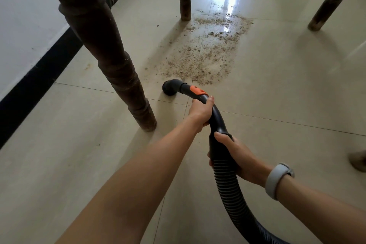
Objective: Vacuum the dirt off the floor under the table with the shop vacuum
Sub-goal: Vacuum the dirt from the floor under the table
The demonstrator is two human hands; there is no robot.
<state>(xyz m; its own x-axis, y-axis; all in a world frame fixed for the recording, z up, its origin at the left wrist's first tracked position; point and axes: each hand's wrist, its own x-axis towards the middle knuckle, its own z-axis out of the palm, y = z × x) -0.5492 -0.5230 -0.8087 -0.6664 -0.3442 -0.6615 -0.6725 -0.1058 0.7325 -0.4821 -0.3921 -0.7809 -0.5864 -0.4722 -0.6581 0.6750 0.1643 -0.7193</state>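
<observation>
**Nozzle short of the dirt, close to a table leg**

On the pale tiled floor (pixel 277 89), the brown scattered dirt patch (pixel 206 49) lies between the dark turned wooden table legs (pixel 111 61). The black ribbed vacuum hose (pixel 227 182) runs away from the person, its long axis toward the patch. Its black curved nozzle (pixel 171 89) faces down and left at the patch's near edge; it might knock the near leg or scatter grit. The left hand (pixel 201 110) wraps the grip and the right hand (pixel 235 156) clasps the cuff.

Glossy tile, worn wood, matt black plastic.

The floor (pixel 277 95) is smooth pale tile, polished enough to mirror light at the far side; gritty, crumbly dirt (pixel 206 53) dulls it there. The desk legs (pixel 103 45) are dark turned wood, scuffed and dusty near their feet. The vacuum hose (pixel 227 190) is ribbed black plastic, its curved handle (pixel 215 113) smooth and matt, with an orange plastic slider (pixel 197 90). A wristband (pixel 276 181) looks like matt grey rubber.
</observation>
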